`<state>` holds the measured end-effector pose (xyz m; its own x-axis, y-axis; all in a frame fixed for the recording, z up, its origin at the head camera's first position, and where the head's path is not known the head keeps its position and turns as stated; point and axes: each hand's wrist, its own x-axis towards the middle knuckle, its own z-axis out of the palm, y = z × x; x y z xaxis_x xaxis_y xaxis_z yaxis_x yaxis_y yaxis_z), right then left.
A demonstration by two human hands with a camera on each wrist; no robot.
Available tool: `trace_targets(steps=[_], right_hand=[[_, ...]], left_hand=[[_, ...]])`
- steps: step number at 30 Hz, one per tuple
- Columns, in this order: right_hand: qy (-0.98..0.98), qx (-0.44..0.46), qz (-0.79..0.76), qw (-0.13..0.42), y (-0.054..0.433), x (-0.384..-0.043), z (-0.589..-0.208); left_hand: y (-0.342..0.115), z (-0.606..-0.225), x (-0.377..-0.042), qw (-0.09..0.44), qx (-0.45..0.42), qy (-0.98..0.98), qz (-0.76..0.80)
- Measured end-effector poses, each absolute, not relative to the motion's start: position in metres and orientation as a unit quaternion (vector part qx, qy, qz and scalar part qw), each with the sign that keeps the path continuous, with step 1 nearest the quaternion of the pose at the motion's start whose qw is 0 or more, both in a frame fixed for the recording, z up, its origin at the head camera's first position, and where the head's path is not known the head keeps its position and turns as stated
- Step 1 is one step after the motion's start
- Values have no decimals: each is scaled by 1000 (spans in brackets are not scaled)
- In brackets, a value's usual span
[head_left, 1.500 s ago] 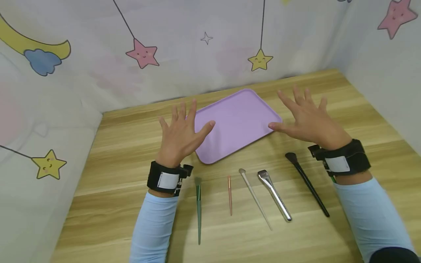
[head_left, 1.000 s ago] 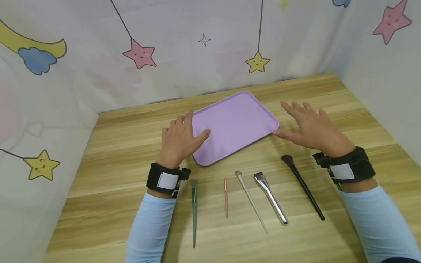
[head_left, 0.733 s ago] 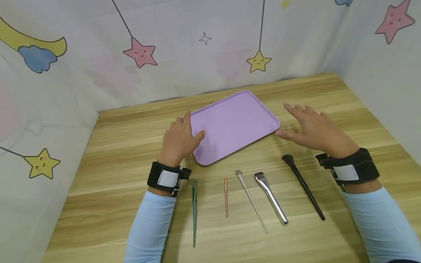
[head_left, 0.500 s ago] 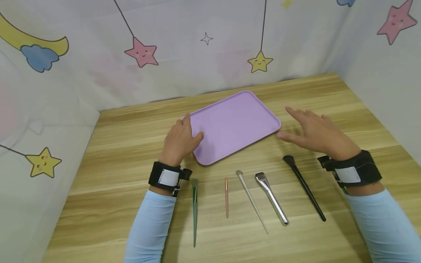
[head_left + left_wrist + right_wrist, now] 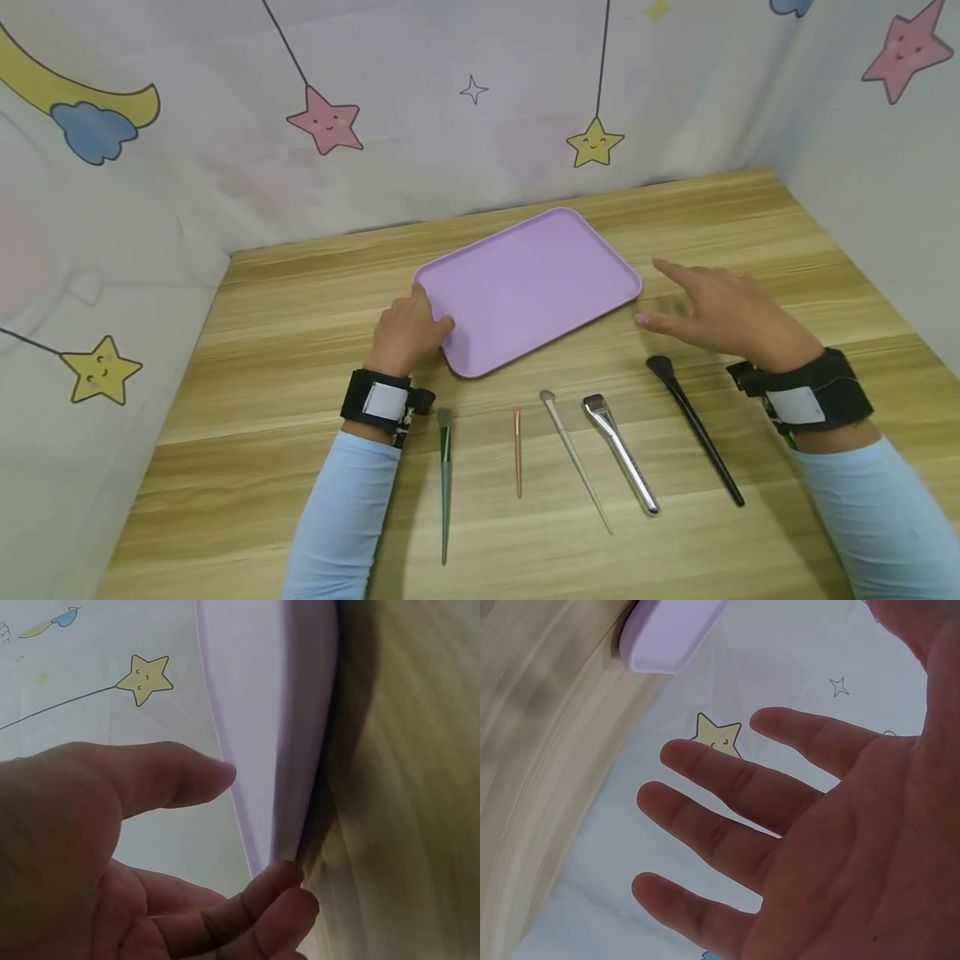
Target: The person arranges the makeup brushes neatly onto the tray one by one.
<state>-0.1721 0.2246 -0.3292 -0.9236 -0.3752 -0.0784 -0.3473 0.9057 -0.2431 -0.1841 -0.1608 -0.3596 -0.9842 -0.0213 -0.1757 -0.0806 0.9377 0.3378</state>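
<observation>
A lilac rectangular tray (image 5: 525,292) lies at an angle toward the back of the wooden table. My left hand (image 5: 405,333) is at the tray's left end. In the left wrist view its fingertips (image 5: 281,879) are right at the tray's rim (image 5: 289,750), while the thumb is spread apart from them. My right hand (image 5: 731,317) hovers beside the tray's right corner, holding nothing. The right wrist view shows its fingers (image 5: 705,832) loosely extended, with a corner of the tray beyond them.
In front of the tray lie several makeup brushes in a row: green (image 5: 446,492), small pink (image 5: 517,454), thin pale (image 5: 576,462), silver (image 5: 622,454) and black (image 5: 697,433). White curtains (image 5: 420,133) printed with stars stand behind the table (image 5: 285,350) and along both sides.
Both hands have come down and nearer to the person. The left fingers went from spread to bent at the tray's left end; the right hand shifted slightly right. Tray and brushes stay put.
</observation>
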Motion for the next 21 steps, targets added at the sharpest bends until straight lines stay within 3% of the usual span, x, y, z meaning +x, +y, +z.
trace_targets(steps=[8,21], right_hand=[[973,-178,-116,85,225,-168,-332],[973,-180,-117,87,224,-167,-335]], left_hand=[[-167,-368,-188,162,-16,969,183],[-171,-372,-195,187,12,964,188]])
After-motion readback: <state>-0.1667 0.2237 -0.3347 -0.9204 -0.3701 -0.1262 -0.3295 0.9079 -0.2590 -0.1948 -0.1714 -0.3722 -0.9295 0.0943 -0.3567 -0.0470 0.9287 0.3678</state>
